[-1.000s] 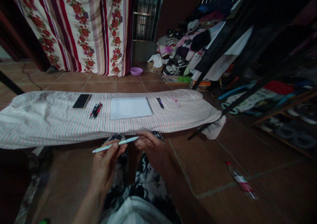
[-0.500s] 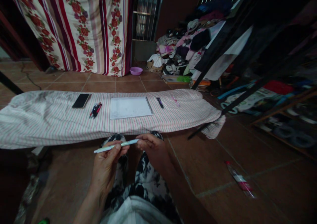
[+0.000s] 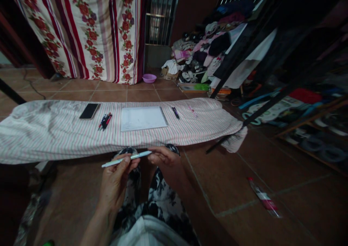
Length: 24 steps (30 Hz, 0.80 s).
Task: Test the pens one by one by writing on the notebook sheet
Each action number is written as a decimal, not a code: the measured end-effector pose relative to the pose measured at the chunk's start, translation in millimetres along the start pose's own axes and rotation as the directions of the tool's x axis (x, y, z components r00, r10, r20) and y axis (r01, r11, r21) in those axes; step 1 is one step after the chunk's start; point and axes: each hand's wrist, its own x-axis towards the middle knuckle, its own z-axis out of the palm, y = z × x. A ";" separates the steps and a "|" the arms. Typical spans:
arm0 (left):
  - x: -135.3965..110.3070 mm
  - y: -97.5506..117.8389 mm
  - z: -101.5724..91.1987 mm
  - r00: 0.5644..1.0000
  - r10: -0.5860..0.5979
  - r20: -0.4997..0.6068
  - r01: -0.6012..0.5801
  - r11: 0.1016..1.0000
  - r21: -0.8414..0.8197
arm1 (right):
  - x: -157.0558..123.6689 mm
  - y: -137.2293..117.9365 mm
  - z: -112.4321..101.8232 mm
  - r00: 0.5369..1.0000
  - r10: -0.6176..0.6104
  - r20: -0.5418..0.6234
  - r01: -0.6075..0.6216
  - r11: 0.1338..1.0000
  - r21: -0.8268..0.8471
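My left hand (image 3: 115, 180) is closed around a pale green pen (image 3: 125, 159), held level just below the near edge of a low table under a striped cloth (image 3: 49, 137). My right hand (image 3: 164, 158) pinches the pen's right end with curled fingers. On the cloth lie a spiral notebook (image 3: 143, 118), a black phone (image 3: 89, 111), a bunch of red and black pens (image 3: 105, 121) left of the notebook, a dark pen (image 3: 175, 112) and a pink pen (image 3: 193, 111) on its right. My patterned trousers show beneath the hands.
A flowered curtain (image 3: 89, 32) hangs at the back. A purple bowl (image 3: 149, 78) and a heap of clothes (image 3: 201, 54) lie on the tiled floor. A dark metal frame (image 3: 244, 57) and cluttered shelves stand right. A tube (image 3: 263, 197) lies on the floor.
The pen and both hands shifted only slightly; the grip on the pen is the same.
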 end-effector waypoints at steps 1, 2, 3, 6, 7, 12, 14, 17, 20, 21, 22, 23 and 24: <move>-0.2 0.3 0.0 1.000 -0.002 -0.002 0.002 1.000 0.001 | 0.0 -0.1 -0.2 1.000 0.001 -0.002 -0.001 1.000 -0.009; -0.7 0.5 0.2 1.000 -0.004 -0.001 0.004 1.000 0.003 | 0.0 -0.3 -0.2 1.000 0.005 -0.010 -0.005 1.000 -0.012; -1.3 0.7 0.5 1.000 -0.005 0.003 0.005 1.000 0.005 | 0.1 -0.5 0.0 1.000 0.011 -0.019 -0.011 1.000 -0.008; -2.7 1.3 2.0 1.000 -0.004 0.017 0.004 1.000 0.008 | 0.8 -1.3 1.1 0.999 0.028 -0.032 -0.028 1.000 0.002; -2.9 1.4 2.5 1.000 -0.003 0.019 0.003 1.000 0.009 | 1.1 -1.5 1.4 0.999 0.027 -0.030 -0.027 1.000 0.000; -2.6 1.3 2.7 1.000 -0.011 0.022 0.011 1.000 0.010 | 2.1 -2.5 1.4 0.999 0.026 -0.035 -0.027 0.999 -0.024; -2.5 1.1 2.0 1.000 -0.010 0.026 0.010 1.000 0.014 | 2.4 -3.0 1.4 0.998 0.046 -0.043 -0.048 0.998 -0.039; -2.9 1.1 1.3 0.999 0.002 0.043 -0.003 1.000 0.019 | 2.4 -4.5 1.6 0.997 0.066 -0.047 -0.070 0.995 -0.075; -3.4 1.4 1.6 0.999 0.006 0.051 -0.008 1.000 0.029 | 1.9 -6.3 1.9 0.996 0.073 -0.045 -0.077 0.992 -0.103; -3.5 1.4 1.8 0.999 0.006 0.050 -0.008 0.999 0.032 | 1.6 -6.5 2.0 0.996 0.076 -0.047 -0.081 0.991 -0.106; -3.5 1.4 2.0 0.999 0.008 0.046 -0.009 0.999 0.034 | 1.3 -6.5 2.1 0.996 0.080 -0.050 -0.085 0.991 -0.105; -3.5 1.2 2.2 0.999 0.008 0.045 -0.010 0.999 0.034 | 1.0 -6.1 2.3 0.995 0.083 -0.050 -0.088 0.991 -0.097; -3.4 1.1 2.3 0.999 0.007 0.044 -0.009 0.999 0.034 | 0.8 -5.3 2.5 0.995 0.085 -0.047 -0.089 0.993 -0.080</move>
